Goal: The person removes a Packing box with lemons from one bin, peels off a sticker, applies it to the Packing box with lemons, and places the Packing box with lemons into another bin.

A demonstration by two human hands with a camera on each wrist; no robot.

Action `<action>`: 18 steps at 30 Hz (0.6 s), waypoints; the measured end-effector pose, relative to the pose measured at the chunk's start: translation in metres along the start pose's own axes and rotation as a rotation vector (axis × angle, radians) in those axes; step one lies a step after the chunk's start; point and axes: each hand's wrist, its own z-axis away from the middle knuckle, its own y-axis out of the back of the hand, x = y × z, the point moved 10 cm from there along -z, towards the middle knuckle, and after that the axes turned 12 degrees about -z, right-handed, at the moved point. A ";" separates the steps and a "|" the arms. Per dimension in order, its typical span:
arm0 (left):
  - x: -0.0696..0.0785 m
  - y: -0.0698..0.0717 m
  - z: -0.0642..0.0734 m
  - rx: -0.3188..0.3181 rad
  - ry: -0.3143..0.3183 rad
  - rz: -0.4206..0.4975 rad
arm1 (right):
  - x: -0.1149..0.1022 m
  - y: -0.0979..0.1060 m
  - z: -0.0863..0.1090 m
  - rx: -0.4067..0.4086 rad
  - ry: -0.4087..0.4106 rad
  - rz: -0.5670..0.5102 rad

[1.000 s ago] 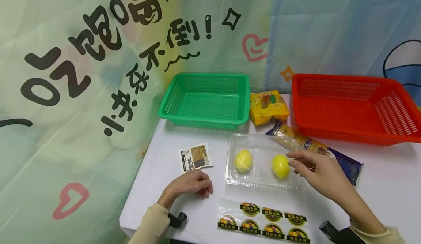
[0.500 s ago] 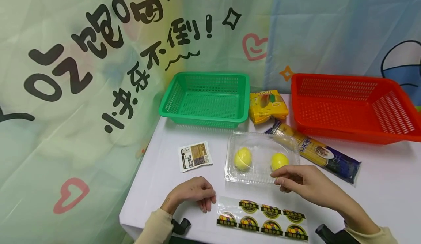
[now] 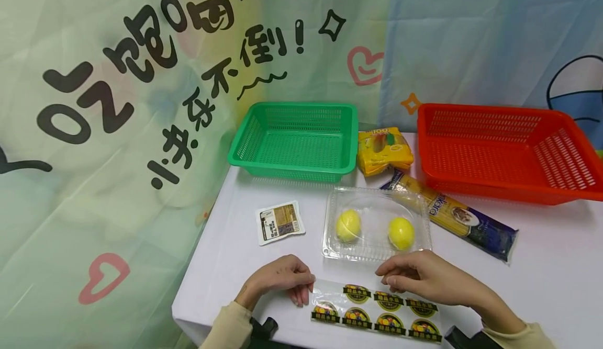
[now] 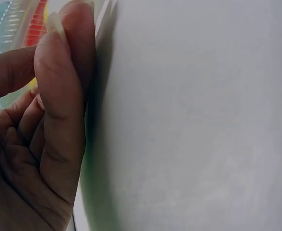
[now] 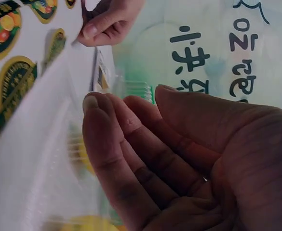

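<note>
We see the left grip pinching a corner of the sticker sheet on the worktop; the right grip, loosely parted and empty, partly masks the lemon box

Head view faces forward and down; wrist views closely face fingers.

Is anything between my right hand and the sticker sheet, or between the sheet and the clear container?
Nothing visible stands between your right hand and the sticker sheet. Between the sheet and the clear container, only that hand intrudes, across the right part of the gap.
</note>
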 end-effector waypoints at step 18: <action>-0.002 -0.005 -0.007 -0.022 -0.057 0.037 | 0.019 -0.028 -0.019 -0.050 0.040 0.054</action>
